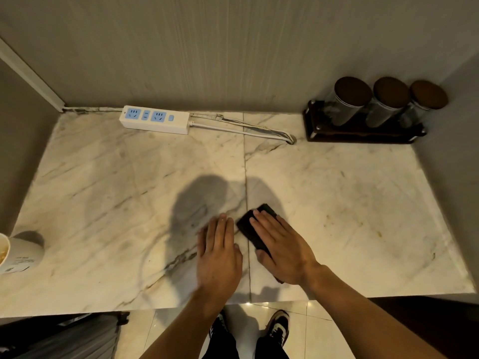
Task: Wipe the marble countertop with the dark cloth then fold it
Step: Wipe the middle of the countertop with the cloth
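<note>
Both hands lie flat in the single head view: the right hand [281, 246] presses its spread fingers [261, 224] on the small, dark, compactly folded rectangular cloth [252, 230], which shows just past its fingertips and beside its thumb, while the left hand [219, 251] rests empty, fingers together, on the veined white marble countertop [103, 182]. A judged risk: pressing with fingers alone could let the cloth bunch or slip when pushed. Print on the white paper cup [18, 255] far left of the fingers is too blurred to read.
</note>
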A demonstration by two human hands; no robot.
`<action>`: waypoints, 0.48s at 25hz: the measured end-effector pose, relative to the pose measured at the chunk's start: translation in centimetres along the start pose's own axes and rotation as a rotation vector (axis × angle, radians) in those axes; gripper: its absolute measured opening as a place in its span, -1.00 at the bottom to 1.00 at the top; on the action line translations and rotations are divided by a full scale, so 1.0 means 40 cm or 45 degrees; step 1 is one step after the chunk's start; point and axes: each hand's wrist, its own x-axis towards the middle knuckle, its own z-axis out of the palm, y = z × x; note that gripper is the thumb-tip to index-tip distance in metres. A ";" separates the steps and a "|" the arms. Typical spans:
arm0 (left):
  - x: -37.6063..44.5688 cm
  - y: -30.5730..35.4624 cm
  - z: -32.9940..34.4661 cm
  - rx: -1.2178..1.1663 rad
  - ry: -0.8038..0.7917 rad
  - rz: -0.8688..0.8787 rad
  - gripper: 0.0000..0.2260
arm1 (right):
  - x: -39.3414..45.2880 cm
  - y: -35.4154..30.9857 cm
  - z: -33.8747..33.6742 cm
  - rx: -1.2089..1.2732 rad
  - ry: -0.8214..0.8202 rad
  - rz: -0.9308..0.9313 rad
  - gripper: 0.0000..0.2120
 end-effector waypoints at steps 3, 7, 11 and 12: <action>0.016 0.016 0.011 -0.018 -0.011 -0.050 -0.51 | 0.031 0.026 -0.011 0.028 0.010 -0.021 -0.37; 0.020 0.018 0.029 0.041 -0.049 -0.063 -0.49 | 0.077 0.059 -0.025 0.050 0.024 -0.033 -0.36; 0.026 0.021 0.035 0.086 -0.072 -0.095 -0.49 | 0.135 0.094 -0.036 0.037 0.022 -0.019 -0.35; 0.027 0.021 0.035 0.093 -0.069 -0.097 -0.49 | 0.150 0.102 -0.039 0.027 0.020 -0.012 -0.35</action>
